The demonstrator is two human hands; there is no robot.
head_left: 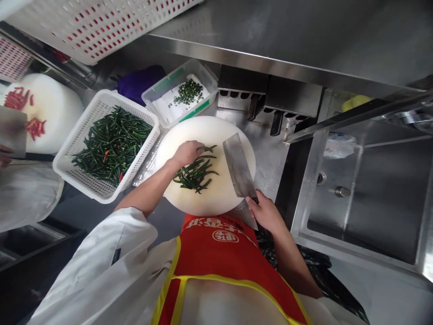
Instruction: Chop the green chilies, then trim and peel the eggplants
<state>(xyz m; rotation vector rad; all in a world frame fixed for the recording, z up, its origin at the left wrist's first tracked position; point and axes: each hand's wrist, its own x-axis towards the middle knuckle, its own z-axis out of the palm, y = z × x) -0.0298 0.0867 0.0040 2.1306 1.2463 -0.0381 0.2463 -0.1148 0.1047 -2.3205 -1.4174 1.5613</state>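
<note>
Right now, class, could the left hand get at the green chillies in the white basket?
Probably yes: the left hand is close by, and the white basket is open-topped, leaving its green chillies uncovered.

Right grip [268,213] on cleaver [239,167]; left grip [187,154] at green chilies [195,176], white board [206,203].

Peppers [194,177] lay on the board [216,201], a basket [139,153] at its nine o'clock, tub [195,110] at eleven, sink [385,194] at three.

Cut red peppers [35,128] lie on a board [59,113] at far left, a steel sink [379,198] at right.
</note>
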